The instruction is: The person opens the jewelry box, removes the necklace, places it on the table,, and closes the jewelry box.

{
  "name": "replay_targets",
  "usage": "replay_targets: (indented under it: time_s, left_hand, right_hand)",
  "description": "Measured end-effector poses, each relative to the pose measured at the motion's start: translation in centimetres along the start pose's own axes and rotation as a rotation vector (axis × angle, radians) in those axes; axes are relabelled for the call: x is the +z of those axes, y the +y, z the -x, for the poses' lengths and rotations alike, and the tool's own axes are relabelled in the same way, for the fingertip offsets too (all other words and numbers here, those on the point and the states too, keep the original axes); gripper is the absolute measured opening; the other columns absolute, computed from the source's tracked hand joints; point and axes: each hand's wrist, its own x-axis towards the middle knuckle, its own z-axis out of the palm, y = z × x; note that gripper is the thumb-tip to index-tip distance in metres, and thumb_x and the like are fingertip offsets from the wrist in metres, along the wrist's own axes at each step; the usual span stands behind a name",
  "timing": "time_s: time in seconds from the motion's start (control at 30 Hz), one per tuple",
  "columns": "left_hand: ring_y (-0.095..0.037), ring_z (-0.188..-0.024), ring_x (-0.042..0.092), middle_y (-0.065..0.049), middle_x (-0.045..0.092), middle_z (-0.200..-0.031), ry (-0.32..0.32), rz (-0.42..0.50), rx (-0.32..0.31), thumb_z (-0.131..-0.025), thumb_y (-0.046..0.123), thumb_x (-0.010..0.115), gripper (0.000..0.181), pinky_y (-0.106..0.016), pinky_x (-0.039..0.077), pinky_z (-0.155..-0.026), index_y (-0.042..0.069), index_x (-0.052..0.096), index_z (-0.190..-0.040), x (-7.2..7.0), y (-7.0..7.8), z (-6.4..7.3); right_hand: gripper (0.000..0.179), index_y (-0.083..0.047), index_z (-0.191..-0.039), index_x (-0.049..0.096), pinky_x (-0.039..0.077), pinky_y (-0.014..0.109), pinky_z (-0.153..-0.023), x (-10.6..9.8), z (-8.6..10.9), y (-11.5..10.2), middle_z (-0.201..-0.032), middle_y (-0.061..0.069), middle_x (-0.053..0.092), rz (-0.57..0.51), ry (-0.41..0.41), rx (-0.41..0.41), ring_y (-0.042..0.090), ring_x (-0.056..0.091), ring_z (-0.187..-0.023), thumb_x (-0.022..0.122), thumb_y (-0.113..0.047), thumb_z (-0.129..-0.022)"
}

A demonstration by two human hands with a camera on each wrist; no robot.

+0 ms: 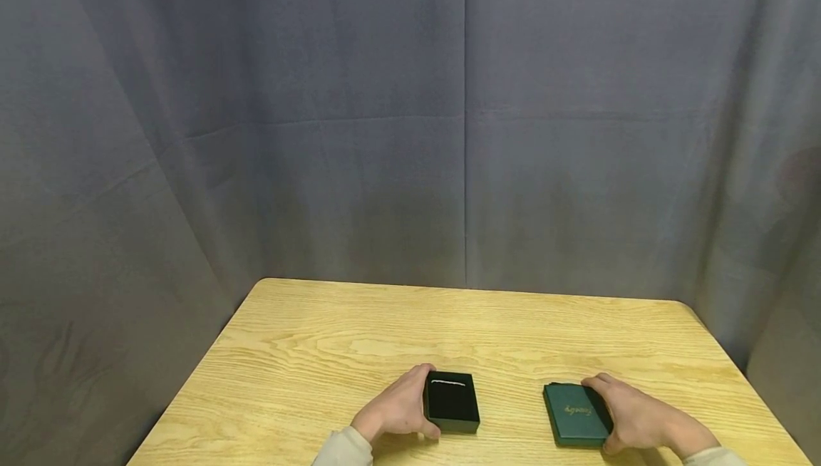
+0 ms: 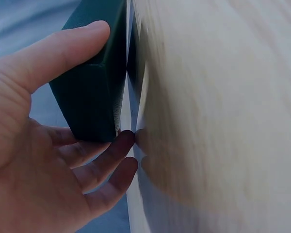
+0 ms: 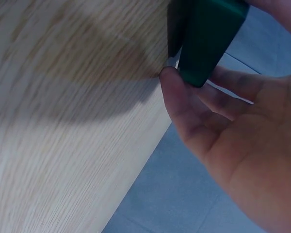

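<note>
2 box pieces (image 1: 452,402) (image 1: 573,425) (just 1 lettered); 1 table (image 1: 308,352).

Desk (image 1: 333,338): light wood-grain top, rounded far corners. Grey-blue curtain (image 1: 359,202): hangs behind the desk and along both sides, creased horizontally; one vertical seam (image 1: 465,167) above the desk's far edge.

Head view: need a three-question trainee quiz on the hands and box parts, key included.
1. Which hand grips the gold-lettered green piece? A) left B) right C) both
2. Fill in: the pale strip inside the open box lies near the edge ____ from the person.
3. True or false: the open box touches the gold-lettered green piece.

Key: 1. B, the right hand; 2. farthest; 3. false, bare table separates them.
</note>
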Motion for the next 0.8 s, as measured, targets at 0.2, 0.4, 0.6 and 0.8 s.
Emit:
replay_targets:
  time_s: [0.2, 0.4, 0.6, 0.8]
  left_hand:
    - [-0.026, -0.121, 0.046, -0.008, 0.044, -0.135, 0.010, -0.010, -0.016, -0.063, 0.029, 0.088, 0.096, -0.043, 0.040, -0.098, 0.004, 0.034, -0.139, 0.07, -0.22, 0.05]
    - [-0.028, -0.122, 0.043, -0.008, 0.044, -0.135, 0.009, -0.049, -0.025, -0.064, 0.031, 0.088, 0.095, -0.043, 0.041, -0.097, 0.005, 0.035, -0.139, -0.03, -0.26, 0.09]
    - [-0.021, -0.111, 0.046, -0.003, 0.050, -0.125, 0.031, -0.060, -0.007, -0.060, 0.029, 0.090, 0.095, -0.040, 0.042, -0.094, 0.004, 0.038, -0.136, -0.04, -0.29, -0.08]
    - [-0.013, -0.097, 0.043, 0.004, 0.052, -0.114, 0.054, -0.039, 0.011, -0.056, 0.024, 0.091, 0.091, -0.033, 0.043, -0.088, 0.007, 0.042, -0.131, 0.19, -0.42, -0.19]
  right_hand:
    - [0.095, 0.006, -0.131, 0.044, 0.046, 0.031, -0.078, 0.11, -0.17, 0.03, -0.122, 0.010, 0.050, -0.007, -0.017, 0.028, 0.023, 0.051, -0.099, 0.089, -0.021, -0.051]
    - [0.095, 0.005, -0.130, 0.045, 0.046, 0.033, -0.077, 0.32, -0.28, -0.12, -0.123, 0.011, 0.049, 0.015, -0.009, 0.037, 0.026, 0.050, -0.100, 0.090, -0.020, -0.051]
    - [0.095, 0.004, -0.130, 0.045, 0.047, 0.040, -0.079, 0.53, -0.44, -0.24, -0.122, 0.011, 0.050, 0.058, 0.016, 0.043, 0.029, 0.050, -0.103, 0.090, -0.018, -0.049]
    - [0.094, 0.003, -0.127, 0.045, 0.046, 0.045, -0.079, 0.76, -0.40, -0.38, -0.120, 0.011, 0.050, 0.091, 0.034, 0.041, 0.029, 0.050, -0.102, 0.092, -0.016, -0.048]
